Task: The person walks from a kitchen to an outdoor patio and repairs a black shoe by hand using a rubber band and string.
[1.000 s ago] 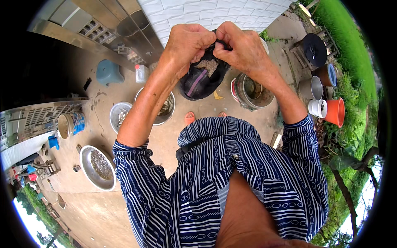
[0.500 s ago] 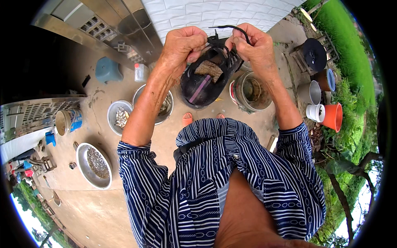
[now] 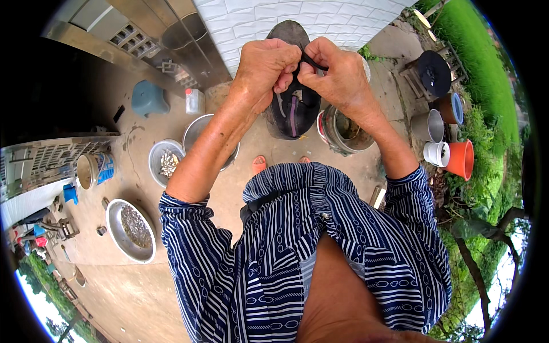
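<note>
A black shoe (image 3: 302, 121) with a purple stripe down its heel hangs in front of me, toe pointing away. My left hand (image 3: 267, 67) is closed in a pinch over its laced part, on the left side. Close against it, my right hand (image 3: 336, 70) pinches a black shoelace (image 3: 313, 60), part of which shows between the two hands. The fingers hide most of the lacing and the middle of the shoe.
Beneath the shoe stands a round bucket (image 3: 347, 134). Basins lie to the left, one with small fish (image 3: 168, 163) and a larger oval one (image 3: 150, 251). A blue-grey stool (image 3: 150, 98) is farther off; an orange pot (image 3: 461, 160) stands at right.
My hands have come together over the laces, and the loose lace end no longer stretches above them. The shoe has tipped, so its toe now shows beyond my hands.
</note>
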Available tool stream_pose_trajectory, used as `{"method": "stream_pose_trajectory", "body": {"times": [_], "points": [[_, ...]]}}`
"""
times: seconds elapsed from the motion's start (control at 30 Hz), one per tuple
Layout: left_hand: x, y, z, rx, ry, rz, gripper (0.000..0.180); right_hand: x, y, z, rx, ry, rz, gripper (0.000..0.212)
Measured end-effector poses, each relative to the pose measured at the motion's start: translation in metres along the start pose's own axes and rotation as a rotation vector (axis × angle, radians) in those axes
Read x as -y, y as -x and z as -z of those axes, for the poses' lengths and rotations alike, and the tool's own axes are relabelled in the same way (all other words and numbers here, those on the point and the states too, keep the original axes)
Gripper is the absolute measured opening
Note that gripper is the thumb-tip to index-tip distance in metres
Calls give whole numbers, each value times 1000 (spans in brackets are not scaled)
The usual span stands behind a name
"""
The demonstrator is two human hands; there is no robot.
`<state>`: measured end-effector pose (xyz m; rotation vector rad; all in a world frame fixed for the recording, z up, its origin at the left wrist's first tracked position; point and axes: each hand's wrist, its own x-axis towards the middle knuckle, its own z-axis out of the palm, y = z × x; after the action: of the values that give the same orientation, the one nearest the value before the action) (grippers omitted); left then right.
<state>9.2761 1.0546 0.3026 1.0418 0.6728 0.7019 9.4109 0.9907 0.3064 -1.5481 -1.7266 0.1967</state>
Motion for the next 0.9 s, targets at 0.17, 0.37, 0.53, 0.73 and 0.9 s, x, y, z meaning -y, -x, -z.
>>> {"method": "stream_pose_trajectory", "body": {"times": [0.17, 0.37, 0.53, 0.73, 0.9], "points": [[0, 2, -6, -66, -169, -161, 6, 1, 2, -4, -106, 25, 61, 15], [6, -3, 4, 20, -169, -210, 5, -5, 10, -9, -159, -230, 14, 13], [7, -3, 8, 83, -137, -218, 5, -12, 6, -10, -143, -546, -115, 11], [10, 2, 7, 42, -305, -274, 9, -5, 3, -4, -70, -443, -86, 13], [9, 7, 7, -1, -434, -383, 9, -6, 1, -2, 8, -424, -77, 13]]}}
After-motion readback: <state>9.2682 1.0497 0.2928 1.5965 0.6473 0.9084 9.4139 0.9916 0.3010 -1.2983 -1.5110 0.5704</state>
